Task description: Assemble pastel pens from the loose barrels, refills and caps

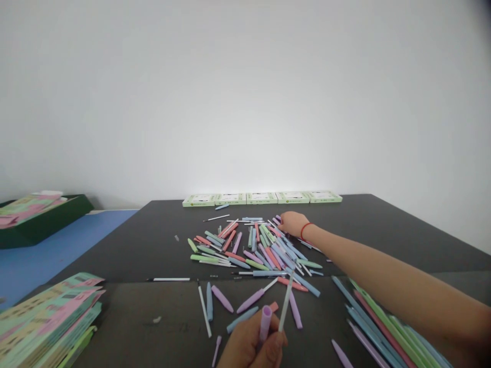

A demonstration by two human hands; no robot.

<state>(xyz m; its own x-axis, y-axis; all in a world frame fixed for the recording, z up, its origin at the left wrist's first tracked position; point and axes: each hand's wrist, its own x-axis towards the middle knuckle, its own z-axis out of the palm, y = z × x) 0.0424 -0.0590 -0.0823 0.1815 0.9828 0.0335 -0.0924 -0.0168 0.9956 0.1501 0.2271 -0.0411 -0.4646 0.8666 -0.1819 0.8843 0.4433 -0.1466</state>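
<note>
Close to me at the bottom middle, my left hand is closed around a purple pen barrel, its hollow end facing up. The same hand pinches a whitish pen refill that slants upward. My right hand, with a red cord at the wrist, stretches to the far right edge of a pile of pen parts. Its fingers are bent together beside purple pieces; what is between them is hidden. Purple and blue pen parts lie just beyond my left hand.
Several pale green boxes line the back of the dark table. Assembled-looking pens lie in a bunch at right. Printed packets are stacked at left, near a green tray on a blue surface.
</note>
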